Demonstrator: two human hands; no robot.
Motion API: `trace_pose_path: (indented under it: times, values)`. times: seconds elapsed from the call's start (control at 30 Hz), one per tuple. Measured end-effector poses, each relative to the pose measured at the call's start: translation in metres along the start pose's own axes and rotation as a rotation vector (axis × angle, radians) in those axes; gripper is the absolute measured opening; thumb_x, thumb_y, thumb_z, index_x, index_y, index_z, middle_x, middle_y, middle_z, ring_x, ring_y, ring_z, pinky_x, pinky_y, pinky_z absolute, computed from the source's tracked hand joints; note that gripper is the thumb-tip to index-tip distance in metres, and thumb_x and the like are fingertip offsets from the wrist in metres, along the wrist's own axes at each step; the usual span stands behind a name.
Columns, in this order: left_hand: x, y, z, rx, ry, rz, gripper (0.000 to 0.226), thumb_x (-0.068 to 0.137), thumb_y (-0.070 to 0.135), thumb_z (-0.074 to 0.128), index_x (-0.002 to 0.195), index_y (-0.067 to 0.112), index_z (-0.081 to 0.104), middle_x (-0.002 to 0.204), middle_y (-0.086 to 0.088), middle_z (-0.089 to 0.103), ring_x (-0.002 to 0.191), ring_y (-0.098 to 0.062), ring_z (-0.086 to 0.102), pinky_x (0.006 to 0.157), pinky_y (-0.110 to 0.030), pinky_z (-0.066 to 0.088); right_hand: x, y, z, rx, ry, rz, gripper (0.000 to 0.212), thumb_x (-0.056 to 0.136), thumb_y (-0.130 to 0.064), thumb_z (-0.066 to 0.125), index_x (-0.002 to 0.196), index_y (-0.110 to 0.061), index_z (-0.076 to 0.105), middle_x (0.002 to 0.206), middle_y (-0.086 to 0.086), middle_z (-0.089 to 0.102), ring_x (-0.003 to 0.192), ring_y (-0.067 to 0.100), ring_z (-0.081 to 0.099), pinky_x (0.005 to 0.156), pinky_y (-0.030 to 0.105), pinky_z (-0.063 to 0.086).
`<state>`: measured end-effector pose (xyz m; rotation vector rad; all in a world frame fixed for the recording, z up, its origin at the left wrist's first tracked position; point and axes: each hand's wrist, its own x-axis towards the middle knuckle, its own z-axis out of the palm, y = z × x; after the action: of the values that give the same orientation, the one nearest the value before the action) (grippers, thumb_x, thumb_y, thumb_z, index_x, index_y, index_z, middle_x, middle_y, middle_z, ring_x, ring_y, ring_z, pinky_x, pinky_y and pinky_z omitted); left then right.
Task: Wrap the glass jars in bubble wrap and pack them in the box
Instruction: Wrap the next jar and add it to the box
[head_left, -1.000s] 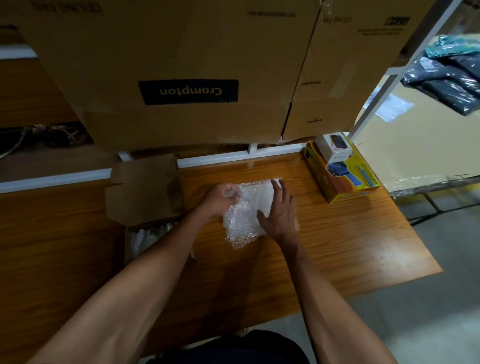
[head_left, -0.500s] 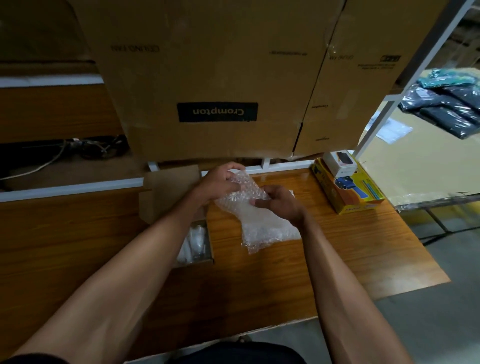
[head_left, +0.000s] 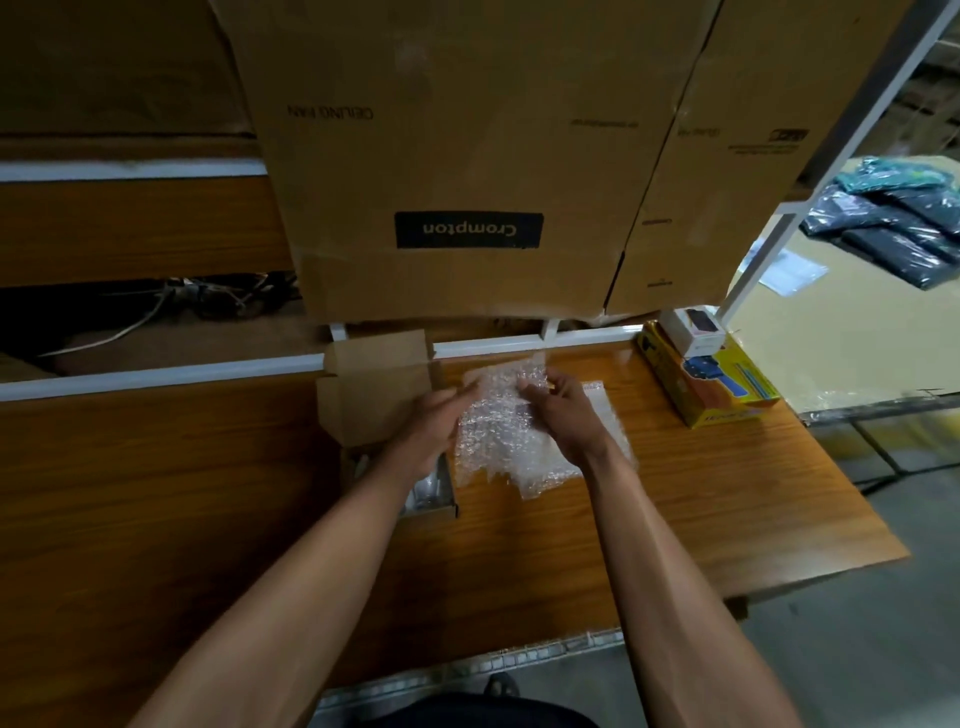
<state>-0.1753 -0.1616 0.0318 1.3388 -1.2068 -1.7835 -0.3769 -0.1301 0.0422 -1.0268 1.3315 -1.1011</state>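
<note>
Warehouse packing station, stacked cardboard cartons (head_left: 467, 156) (one labelled Crompton), white metal racking (head_left: 831, 156), wooden bench (head_left: 727, 519)

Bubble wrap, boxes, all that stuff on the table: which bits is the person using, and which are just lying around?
Using: bubble wrap, held by left hand and right hand; small open box.
Lying around: yellow box, white box, big cartons.

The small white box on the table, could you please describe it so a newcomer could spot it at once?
Look to the far right end of the wooden table. There a yellow box lies flat, and the small white box sits on top of it, the only white carton among brown cardboard.
</note>
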Motion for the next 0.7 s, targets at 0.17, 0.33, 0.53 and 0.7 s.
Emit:
trace_pose_path:
  times: [0.17, 0.33, 0.53, 0.7]
  values:
    - [0.003, 0.000, -0.013, 0.081, 0.158, 0.076, 0.055, 0.089, 0.025, 0.083, 0.137, 0.012, 0.058, 0.124, -0.006, 0.069, 0.104, -0.018, 0.071, 0.082, -0.032, 0.057, -0.001, -0.005, 0.012, -0.132, 0.161, 0.096, 0.046, 0.095, -0.027, 0.078, 0.131, -0.013, 0.053, 0.109, 0.011, 0.072, 0.088, 0.021, 0.071, 0.070, 0.032, 0.058]
    - [-0.005, 0.016, -0.027, 0.169, 0.209, 0.256, 0.071, 0.087, 0.017, 0.084, 0.143, 0.034, 0.044, 0.119, 0.010, 0.060, 0.103, -0.015, 0.068, 0.080, -0.037, 0.062, -0.005, -0.020, 0.023, -0.266, 0.239, 0.002, 0.052, 0.093, -0.022, 0.081, 0.127, -0.017, 0.042, 0.095, 0.013, 0.075, 0.077, 0.025, 0.077, 0.071, 0.040, 0.066]
    - [-0.007, 0.027, -0.043, 0.364, 0.153, 0.380, 0.022, 0.096, 0.017, 0.075, 0.115, 0.027, 0.075, 0.121, 0.007, 0.071, 0.110, -0.011, 0.066, 0.084, -0.027, 0.056, -0.006, -0.035, 0.026, -0.449, 0.003, -0.023, 0.041, 0.086, -0.020, 0.086, 0.122, -0.027, 0.068, 0.113, 0.002, 0.072, 0.102, 0.020, 0.072, 0.086, 0.036, 0.062]
    - [-0.005, 0.032, -0.053, 0.541, 0.110, 0.350, 0.035, 0.085, 0.019, 0.086, 0.117, 0.027, 0.075, 0.114, 0.005, 0.071, 0.104, -0.012, 0.066, 0.084, -0.028, 0.056, -0.008, -0.041, 0.034, -0.696, 0.050, -0.082, 0.029, 0.089, -0.015, 0.082, 0.117, -0.022, 0.076, 0.107, -0.010, 0.070, 0.089, -0.004, 0.063, 0.067, 0.009, 0.047]
